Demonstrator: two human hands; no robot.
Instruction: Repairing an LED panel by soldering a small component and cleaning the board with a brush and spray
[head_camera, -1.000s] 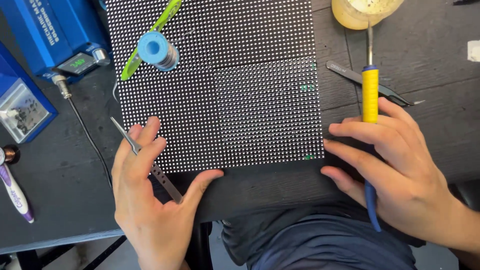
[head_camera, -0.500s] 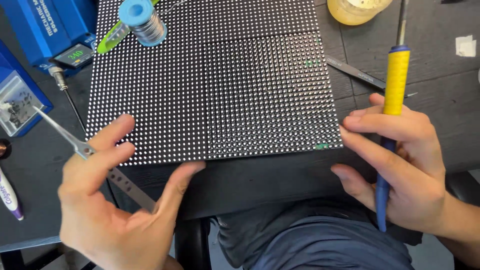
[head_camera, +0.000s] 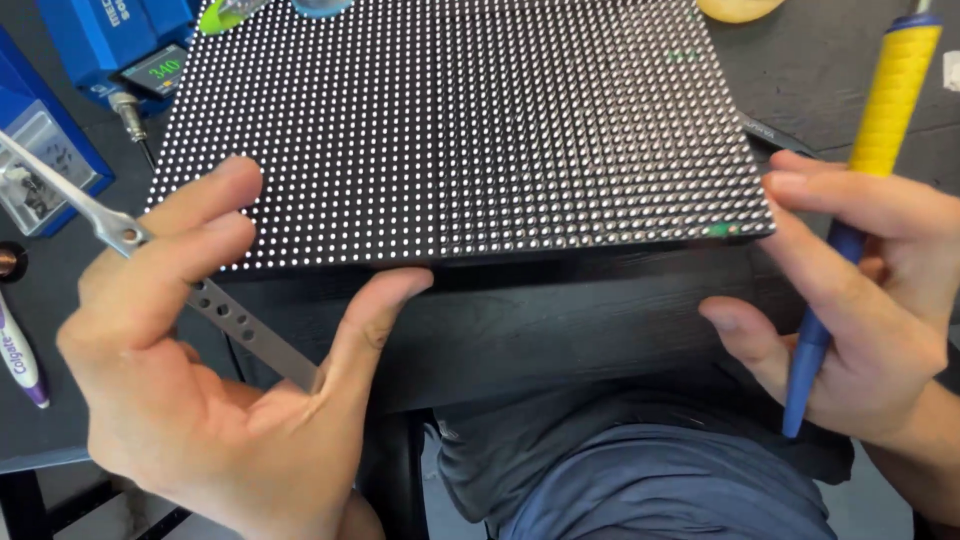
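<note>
Panel (head_camera: 450, 130) nearer, btwn both hands.

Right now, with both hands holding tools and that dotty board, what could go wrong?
The left hand pinches metal tweezers while gripping the black panel of white dots; the tips might scratch it. The right hand holds a yellow-and-blue soldering iron beside the panel's corner; if hot, it could burn fingers. The panel sits at the dark table edge and might slip.
</note>
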